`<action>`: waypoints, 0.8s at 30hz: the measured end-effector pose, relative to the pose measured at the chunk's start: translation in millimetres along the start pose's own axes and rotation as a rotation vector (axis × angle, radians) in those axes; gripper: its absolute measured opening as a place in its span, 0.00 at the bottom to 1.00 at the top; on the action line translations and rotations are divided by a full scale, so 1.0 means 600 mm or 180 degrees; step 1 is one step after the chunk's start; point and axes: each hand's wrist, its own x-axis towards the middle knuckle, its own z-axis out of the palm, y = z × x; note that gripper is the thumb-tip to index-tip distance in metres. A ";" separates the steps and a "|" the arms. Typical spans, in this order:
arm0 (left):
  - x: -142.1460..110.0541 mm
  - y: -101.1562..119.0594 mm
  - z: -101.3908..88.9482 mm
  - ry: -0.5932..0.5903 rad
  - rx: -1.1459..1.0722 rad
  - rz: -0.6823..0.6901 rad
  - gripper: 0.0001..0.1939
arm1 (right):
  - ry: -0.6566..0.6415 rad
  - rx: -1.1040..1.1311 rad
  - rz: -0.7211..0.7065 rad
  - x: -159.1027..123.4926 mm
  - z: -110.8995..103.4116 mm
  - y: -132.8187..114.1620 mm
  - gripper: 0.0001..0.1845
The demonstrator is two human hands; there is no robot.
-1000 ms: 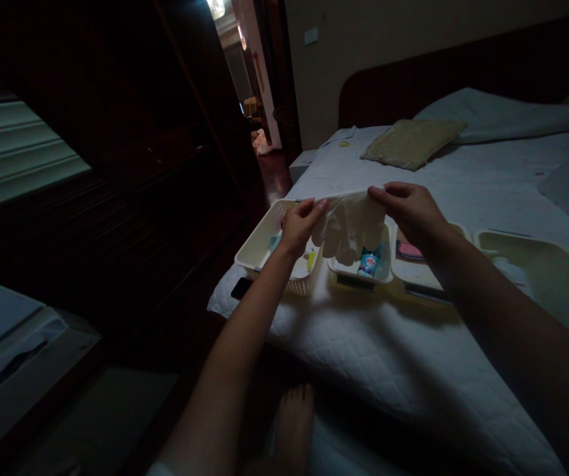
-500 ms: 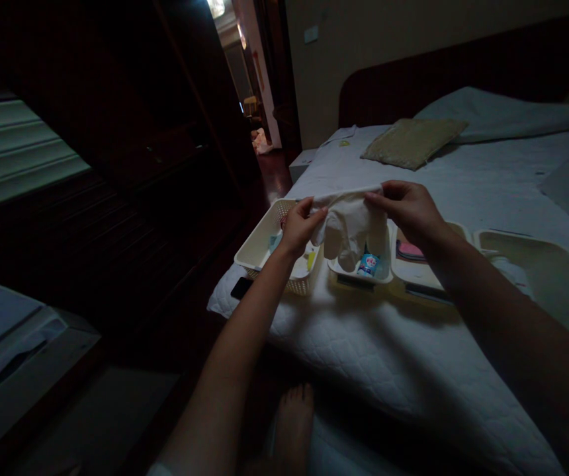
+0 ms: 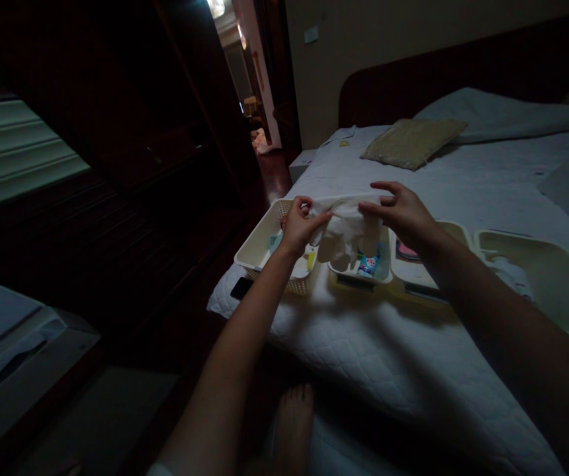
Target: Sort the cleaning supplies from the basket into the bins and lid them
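Your left hand (image 3: 298, 228) pinches the cuff of the thin white glove (image 3: 347, 228), which hangs limp and light over the white tray (image 3: 349, 276), your right hand (image 3: 403, 215) lies open beside it, and that soft, floppy stuff is best held by the cuff.

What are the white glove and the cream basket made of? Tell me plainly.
The white glove looks like thin latex or vinyl, matte and slightly translucent, with soft creases; the look can't settle which. The cream basket looks like rigid moulded plastic: smooth rim, regular mesh-patterned wall, holding its shape.
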 end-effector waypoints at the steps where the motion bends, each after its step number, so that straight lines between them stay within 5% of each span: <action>1: -0.001 0.001 0.000 -0.0022 -0.0044 -0.0015 0.27 | -0.0091 0.0053 0.0077 -0.001 0.000 0.003 0.32; 13: -0.002 0.009 0.000 -0.0003 -0.0339 -0.0123 0.30 | -0.1253 0.0734 0.0763 -0.027 0.006 0.004 0.20; 24: 0.002 0.001 -0.003 -0.0055 -0.0610 -0.0247 0.29 | -0.0935 0.0939 0.0464 -0.024 0.015 0.010 0.25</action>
